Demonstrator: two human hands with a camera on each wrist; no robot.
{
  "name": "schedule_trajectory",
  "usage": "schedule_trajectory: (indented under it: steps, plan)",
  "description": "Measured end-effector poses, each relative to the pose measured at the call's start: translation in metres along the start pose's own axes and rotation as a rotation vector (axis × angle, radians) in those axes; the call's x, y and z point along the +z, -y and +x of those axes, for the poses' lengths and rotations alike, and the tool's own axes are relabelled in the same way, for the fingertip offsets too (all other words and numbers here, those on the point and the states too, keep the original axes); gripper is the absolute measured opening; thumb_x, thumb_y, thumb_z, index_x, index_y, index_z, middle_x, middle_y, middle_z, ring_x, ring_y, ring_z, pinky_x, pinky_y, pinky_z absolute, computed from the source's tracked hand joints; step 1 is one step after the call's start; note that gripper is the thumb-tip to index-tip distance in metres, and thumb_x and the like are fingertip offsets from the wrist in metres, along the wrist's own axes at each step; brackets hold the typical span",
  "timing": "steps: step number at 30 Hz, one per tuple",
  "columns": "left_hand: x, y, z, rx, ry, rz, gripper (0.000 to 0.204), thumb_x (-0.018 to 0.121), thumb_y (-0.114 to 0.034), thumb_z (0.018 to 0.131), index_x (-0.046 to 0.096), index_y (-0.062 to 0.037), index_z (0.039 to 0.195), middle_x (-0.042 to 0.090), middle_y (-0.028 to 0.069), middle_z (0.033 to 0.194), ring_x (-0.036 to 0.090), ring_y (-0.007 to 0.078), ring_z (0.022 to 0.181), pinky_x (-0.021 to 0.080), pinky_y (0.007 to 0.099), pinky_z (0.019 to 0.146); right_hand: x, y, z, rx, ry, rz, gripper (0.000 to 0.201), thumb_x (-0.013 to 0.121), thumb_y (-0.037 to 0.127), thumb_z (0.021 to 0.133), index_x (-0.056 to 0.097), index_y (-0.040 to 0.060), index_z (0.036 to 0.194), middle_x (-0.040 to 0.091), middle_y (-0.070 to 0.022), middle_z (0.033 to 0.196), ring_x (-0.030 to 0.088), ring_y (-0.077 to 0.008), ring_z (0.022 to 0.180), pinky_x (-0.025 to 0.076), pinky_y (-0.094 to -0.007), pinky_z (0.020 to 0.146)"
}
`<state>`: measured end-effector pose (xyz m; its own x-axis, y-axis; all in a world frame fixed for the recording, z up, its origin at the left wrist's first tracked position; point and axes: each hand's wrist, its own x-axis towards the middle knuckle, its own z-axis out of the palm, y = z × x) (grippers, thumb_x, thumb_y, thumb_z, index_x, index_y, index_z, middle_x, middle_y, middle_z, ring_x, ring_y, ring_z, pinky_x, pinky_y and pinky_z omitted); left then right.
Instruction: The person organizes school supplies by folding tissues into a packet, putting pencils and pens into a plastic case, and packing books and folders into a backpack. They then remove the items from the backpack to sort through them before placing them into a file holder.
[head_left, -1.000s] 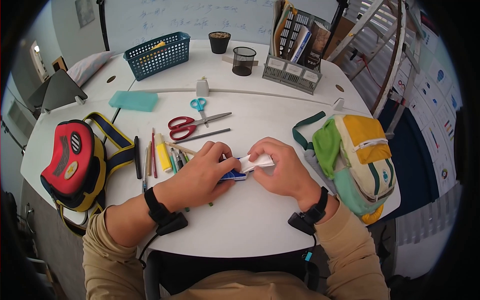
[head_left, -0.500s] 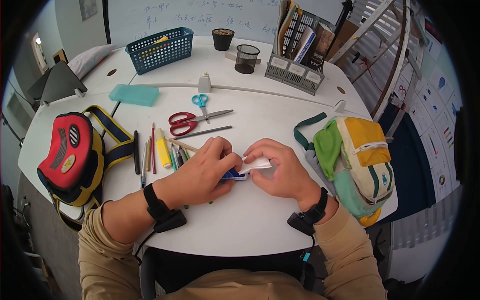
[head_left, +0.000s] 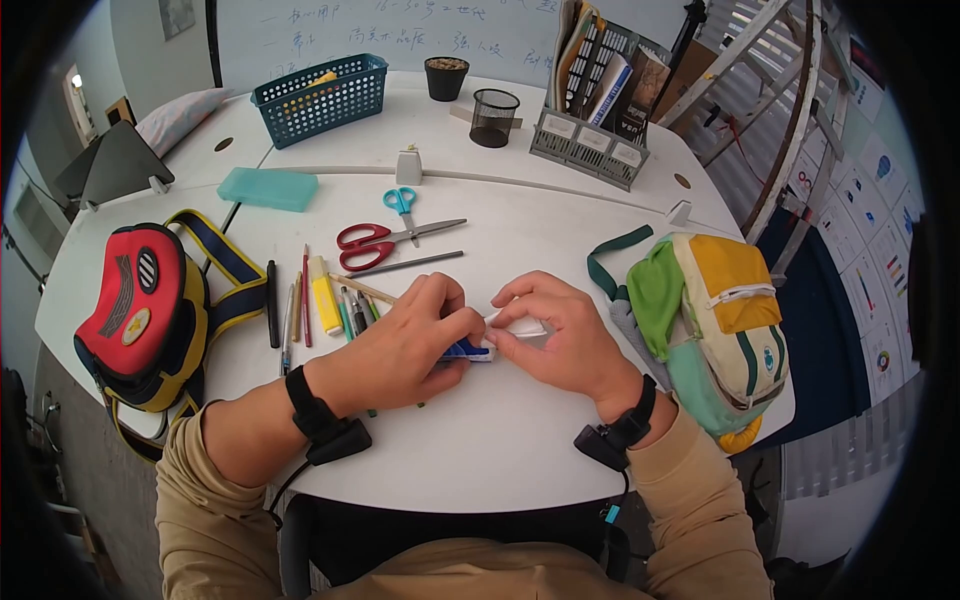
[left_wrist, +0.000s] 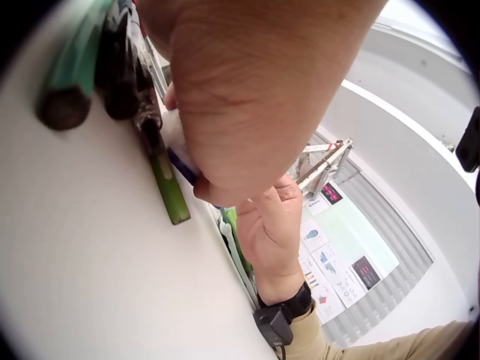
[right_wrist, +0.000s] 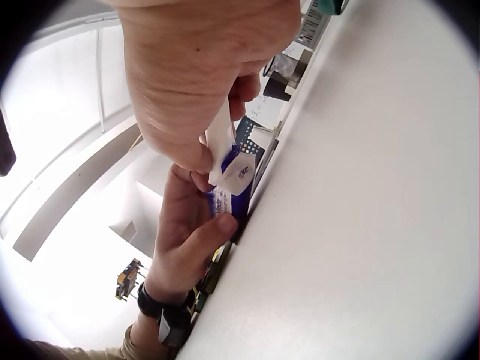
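A blue and white packet [head_left: 468, 350] lies low over the table in front of the person, gripped by the left hand [head_left: 405, 340]. In the right wrist view the packet [right_wrist: 241, 201] shows blue film with white printed parts, the left thumb pressed on it. The right hand [head_left: 562, 335] pinches a white folded piece [right_wrist: 219, 142] at the packet's end, thumb and forefinger meeting there. In the left wrist view the left hand [left_wrist: 240, 97] hides most of the packet.
Pens, pencils and a yellow marker [head_left: 325, 296] lie beside the left hand. Red scissors [head_left: 366, 247] and blue scissors [head_left: 401, 202] lie beyond. A red bag [head_left: 140, 310] stands left, a colourful backpack [head_left: 715, 330] right. Behind are a teal basket [head_left: 320, 105] and a mesh cup [head_left: 493, 120].
The right thumb and forefinger have come together nearer the left fingers, at the base of the white piece. The left hand keeps its grip on the packet. Earlier, the head view shifted slightly.
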<state>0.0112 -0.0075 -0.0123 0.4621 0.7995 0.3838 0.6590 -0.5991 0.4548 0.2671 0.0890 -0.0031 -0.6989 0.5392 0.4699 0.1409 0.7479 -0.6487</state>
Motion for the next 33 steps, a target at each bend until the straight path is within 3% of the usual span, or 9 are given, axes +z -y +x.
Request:
schedule_trajectory:
  steps: [23,26,29,32,33]
  plan:
    - [0.006,0.004,-0.001,-0.066,-0.049,-0.141,0.047,0.089,-0.005,0.092,0.062,-0.0078,0.131,0.047,0.0172,0.135,0.058,0.0352,0.125,0.056,0.0406,0.111,0.007,0.004,-0.002,-0.02,0.083,0.103,0.005,0.085,0.004,0.1,0.082,0.0006,0.101,0.074,-0.0116,0.126,0.074,-0.0275,0.114,0.06,-0.0377,0.094]
    - [0.006,0.005,-0.001,-0.08,-0.078,-0.136,0.052,0.089,-0.006,0.091,0.059,-0.005,0.133,0.049,0.0186,0.136,0.058,0.0363,0.125,0.055,0.0417,0.11,0.009,-0.009,-0.003,-0.031,0.048,0.124,0.017,0.083,0.005,0.101,0.079,0.0011,0.117,0.074,-0.0117,0.126,0.073,-0.025,0.112,0.06,-0.0361,0.094]
    - [0.007,0.009,-0.003,-0.088,-0.136,-0.09,0.056,0.09,-0.007,0.09,0.057,-0.0013,0.135,0.054,0.0203,0.134,0.06,0.0376,0.124,0.054,0.0435,0.109,0.005,0.002,-0.002,0.185,-0.047,0.14,0.033,0.079,0.002,0.102,0.07,0.0011,0.133,0.074,-0.0091,0.125,0.07,-0.0181,0.11,0.057,-0.0334,0.098]
    - [0.005,0.01,-0.003,-0.134,-0.129,-0.028,0.058,0.09,-0.011,0.09,0.057,0.0005,0.136,0.06,0.021,0.129,0.062,0.0387,0.121,0.054,0.0447,0.108,0.002,-0.009,-0.004,0.418,-0.048,0.116,0.043,0.082,0.004,0.101,0.063,0.0007,0.139,0.074,-0.0081,0.125,0.068,-0.0107,0.105,0.057,-0.0287,0.091]
    - [0.004,0.01,-0.004,-0.158,-0.115,-0.009,0.058,0.09,-0.012,0.09,0.057,0.0007,0.136,0.062,0.0211,0.127,0.063,0.039,0.12,0.054,0.045,0.107,0.006,-0.018,-0.006,0.396,-0.116,0.14,0.036,0.085,0.005,0.099,0.067,-0.0023,0.129,0.075,-0.0081,0.107,0.069,-0.0074,0.084,0.058,-0.0249,0.075]
